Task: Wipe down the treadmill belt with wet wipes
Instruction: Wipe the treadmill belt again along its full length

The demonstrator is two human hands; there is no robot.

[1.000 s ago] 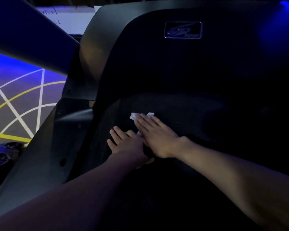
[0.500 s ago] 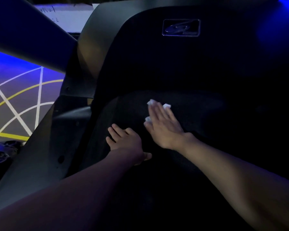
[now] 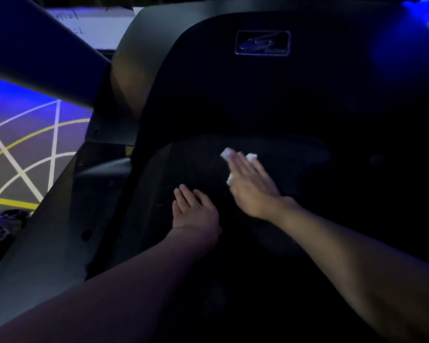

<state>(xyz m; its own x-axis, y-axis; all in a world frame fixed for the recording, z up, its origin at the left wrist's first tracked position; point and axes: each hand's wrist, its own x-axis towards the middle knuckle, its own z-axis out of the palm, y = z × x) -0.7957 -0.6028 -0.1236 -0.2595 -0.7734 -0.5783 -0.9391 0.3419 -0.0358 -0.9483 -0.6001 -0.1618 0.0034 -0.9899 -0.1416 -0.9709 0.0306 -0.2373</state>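
White wipe lies beneath flat right hand, flat left hand rests on belt.

we were in a dim gym: a treadmill's black belt ran up to its motor hood with a logo badge, beside a floor painted with white and yellow training lines under blue light.

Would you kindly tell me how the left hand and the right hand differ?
The right hand presses a white wipe onto the belt; the left hand rests on it bare. The right hand reaches farther forward than the left hand. The right hand looks blurred, the left hand sharp. Both lie flat, palms down, fingers straight.
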